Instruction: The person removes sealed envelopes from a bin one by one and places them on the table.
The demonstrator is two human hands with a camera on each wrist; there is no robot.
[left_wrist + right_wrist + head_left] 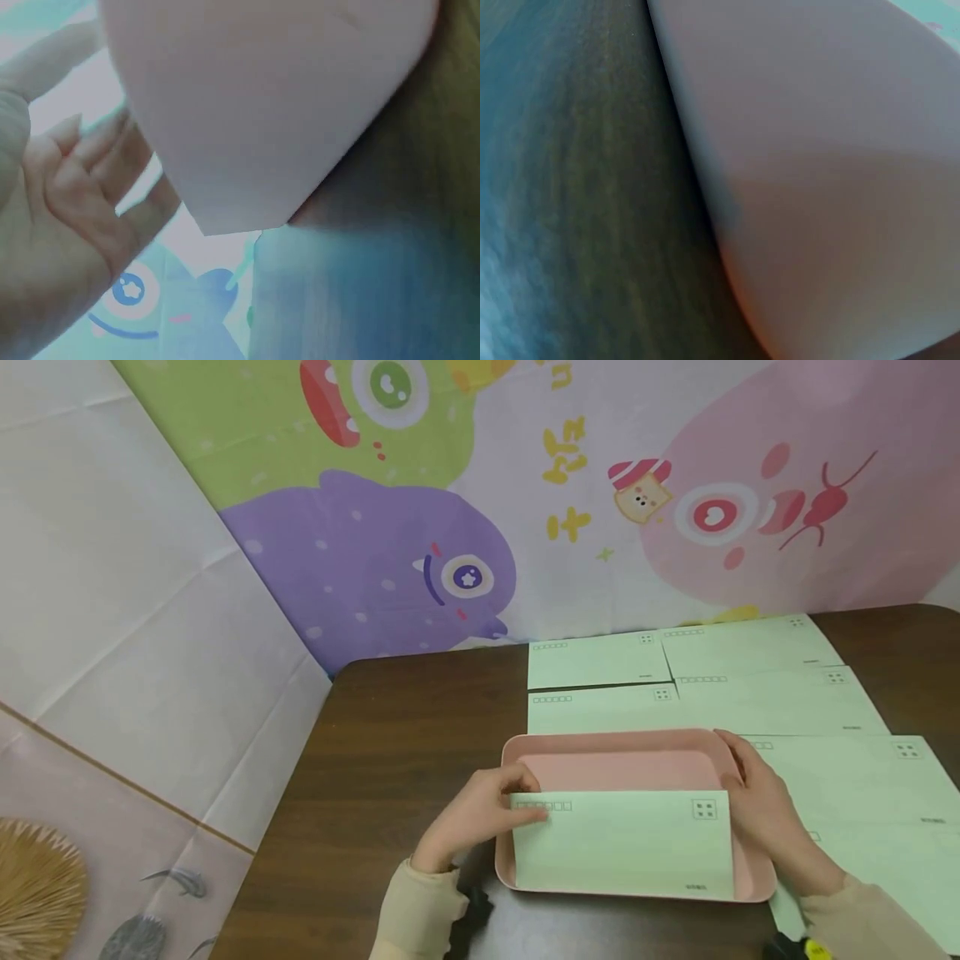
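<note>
A pink tray [615, 768] sits near the front of the table, its long side across. Inside it a pale green envelope [622, 852] leans over the front part, showing a row of small boxes at top left and a stamp square at top right. My left hand [480, 810] pinches the envelope's upper left corner, thumb in front and fingers behind. At the tray's right end, my right hand [768, 806] grips the rim. The tray's outer wall [270, 97] fills much of the left wrist view, beside the left palm. In the right wrist view only the tray wall [817, 165] and wood show.
Several matching envelopes lie on the dark wooden table [375, 777], such as a back one [600, 664] and one at the right [847, 777]. Behind the table hangs a cartoon-printed cloth [390, 560]. A white panel [150, 568] stands to the left.
</note>
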